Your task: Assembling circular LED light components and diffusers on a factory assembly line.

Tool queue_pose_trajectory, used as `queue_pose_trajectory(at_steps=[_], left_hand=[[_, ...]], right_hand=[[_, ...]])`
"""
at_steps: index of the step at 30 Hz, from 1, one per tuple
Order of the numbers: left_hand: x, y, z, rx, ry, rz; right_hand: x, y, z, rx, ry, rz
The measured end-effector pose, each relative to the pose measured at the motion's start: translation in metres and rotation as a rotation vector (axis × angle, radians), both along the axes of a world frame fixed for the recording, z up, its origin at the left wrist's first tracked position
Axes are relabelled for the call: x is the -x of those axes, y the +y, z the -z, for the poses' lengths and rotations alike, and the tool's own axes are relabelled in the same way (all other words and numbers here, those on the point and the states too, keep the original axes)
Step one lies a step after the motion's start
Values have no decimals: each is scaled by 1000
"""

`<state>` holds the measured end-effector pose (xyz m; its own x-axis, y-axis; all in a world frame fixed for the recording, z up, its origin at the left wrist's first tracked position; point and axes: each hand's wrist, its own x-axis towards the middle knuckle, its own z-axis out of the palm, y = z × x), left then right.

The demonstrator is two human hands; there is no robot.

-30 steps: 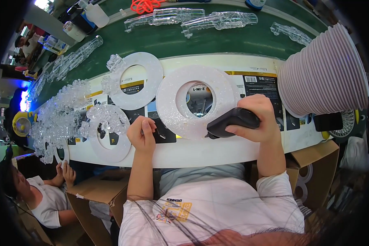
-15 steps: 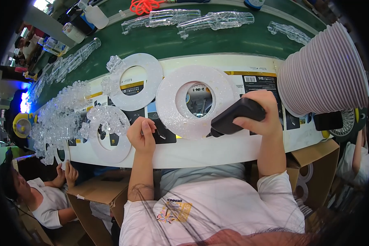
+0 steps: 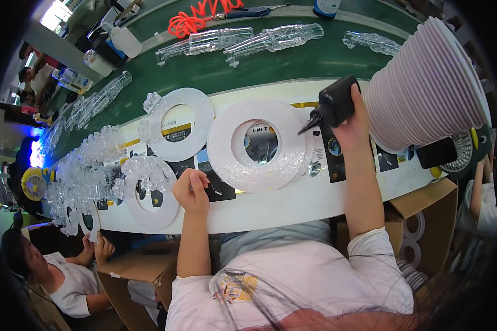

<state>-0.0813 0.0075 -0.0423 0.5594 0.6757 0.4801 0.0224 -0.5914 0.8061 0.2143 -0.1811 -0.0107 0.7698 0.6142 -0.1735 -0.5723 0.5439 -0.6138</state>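
Note:
My right hand (image 3: 354,124) grips a black squeeze bottle (image 3: 336,102) with a thin pointed nozzle. Its tip is just right of the upper right rim of a flat white ring (image 3: 226,135), and I cannot tell whether it touches. This ring lies on another white ring, whose edge shows at the right. Glossy specks glint across its lower part. Near its lower left rim my left hand (image 3: 192,188) is loosely closed, with nothing visible in its curled fingers. Two more white rings lie to the left, one farther (image 3: 199,129) and one nearer (image 3: 157,215), both partly under clear plastic pieces.
Clear plastic pieces (image 3: 83,171) are heaped at the left. A tall stack of white rings (image 3: 425,88) stands at the right beside a dark phone (image 3: 437,153) and a fan (image 3: 461,151). Long clear plastic parts (image 3: 276,41) lie on the green surface. Another person (image 3: 61,276) sits at the left.
My right hand has lifted the black bottle from the ring's lower right edge up and away toward its upper right side. My left hand stays by the ring, and the whole view has shifted slightly.

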Motion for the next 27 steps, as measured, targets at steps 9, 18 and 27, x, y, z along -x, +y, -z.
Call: queue_pose_trajectory(at_steps=[9,18,27], left_hand=[[-2,-3,1,24,18,-1],[-4,-2,2,-43,21,-58],[-2,0,-10,-271,-51,-136]], right_hand=[[-4,12,1,-345,247,-142],[-6,10,-6,-282,273,-60],[-13,4,-1,-114,-22,-20]])
